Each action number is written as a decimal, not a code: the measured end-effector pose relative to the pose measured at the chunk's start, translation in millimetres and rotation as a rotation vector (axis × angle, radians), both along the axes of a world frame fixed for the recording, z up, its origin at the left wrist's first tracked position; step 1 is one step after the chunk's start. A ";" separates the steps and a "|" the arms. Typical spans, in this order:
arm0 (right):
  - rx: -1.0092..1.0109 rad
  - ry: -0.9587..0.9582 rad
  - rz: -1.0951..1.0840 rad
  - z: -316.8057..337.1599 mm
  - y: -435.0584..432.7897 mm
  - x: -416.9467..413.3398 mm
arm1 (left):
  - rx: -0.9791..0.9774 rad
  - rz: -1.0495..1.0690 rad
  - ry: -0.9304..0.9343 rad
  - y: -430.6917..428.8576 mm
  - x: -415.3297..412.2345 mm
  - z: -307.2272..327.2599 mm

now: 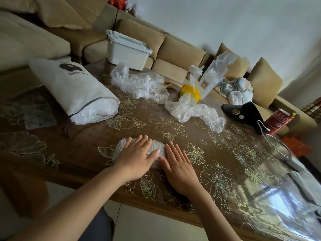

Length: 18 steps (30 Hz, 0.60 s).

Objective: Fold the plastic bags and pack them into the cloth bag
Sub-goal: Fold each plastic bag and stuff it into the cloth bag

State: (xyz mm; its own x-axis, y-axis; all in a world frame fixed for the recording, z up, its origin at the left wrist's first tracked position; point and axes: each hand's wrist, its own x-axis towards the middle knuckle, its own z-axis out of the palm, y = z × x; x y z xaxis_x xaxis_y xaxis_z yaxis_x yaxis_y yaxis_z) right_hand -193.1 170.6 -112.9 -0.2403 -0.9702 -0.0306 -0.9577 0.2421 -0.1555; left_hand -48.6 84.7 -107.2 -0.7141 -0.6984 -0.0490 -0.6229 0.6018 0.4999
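With fingers straight, your left hand (137, 159) presses the plastic bag (158, 145), right hand (179, 169) flat beside it. Push the air out slowly.

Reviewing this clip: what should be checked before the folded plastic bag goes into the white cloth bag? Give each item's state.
1. Small folded translucent plastic bag flattened: ok, left hand presses it on the floral table; right hand lies flat at its end.
2. Hands free to grasp: ok, fingers straight.
3. White printed cloth bag mouth open: ok, faces the person.
4. Room inside it: cannot tell; plastic already shows there.
5. All bags folded: not ok, two crumpled clear plastic bags lie loose.
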 end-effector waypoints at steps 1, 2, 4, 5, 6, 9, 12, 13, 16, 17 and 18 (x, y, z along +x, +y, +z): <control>0.002 0.002 -0.001 -0.3 0.0 0.0 | 0.034 0.043 0.077 -2.2 0.5 1.2; 0.000 0.008 -0.002 -0.8 0.1 -0.2 | 0.072 0.089 0.168 -4.7 1.4 2.3; -0.014 0.019 -0.003 -2.6 0.3 -1.1 | 0.174 0.192 0.345 -8.9 6.4 5.1; -0.022 0.023 -0.003 -3.4 0.4 -1.8 | 0.205 0.229 0.386 -10.2 9.5 5.6; -0.025 0.022 -0.001 -4.2 0.1 -1.6 | 0.162 0.249 0.364 -11.6 13.7 5.2; -0.047 0.004 0.007 -2.5 -0.1 0.4 | -0.158 0.286 0.141 -17.6 25.4 0.9; -0.341 -0.101 -0.051 0.7 6.3 5.1 | -0.219 0.333 0.128 -22.3 30.2 11.2; -0.502 -0.145 -0.096 1.2 9.5 6.9 | -0.221 0.335 0.163 -24.5 29.7 16.8; -0.899 -0.178 -0.202 -0.3 18.1 6.9 | -0.215 0.239 0.179 -26.9 15.2 28.6; -0.947 -0.180 -0.212 -1.0 17.0 9.8 | -0.180 0.203 0.144 -26.8 13.4 28.9; -0.969 -0.177 -0.225 -1.4 18.3 9.0 | -0.135 0.151 0.078 -24.2 5.5 28.7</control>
State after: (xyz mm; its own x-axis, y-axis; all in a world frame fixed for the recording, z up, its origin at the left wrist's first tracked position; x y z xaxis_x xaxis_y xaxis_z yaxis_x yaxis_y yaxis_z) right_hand -184.1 188.9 -114.3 -0.4889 -0.5289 0.6937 -0.8495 0.1080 -0.5164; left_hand -43.1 60.5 -78.6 -0.5991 -0.7940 0.1033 -0.6735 0.5695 0.4712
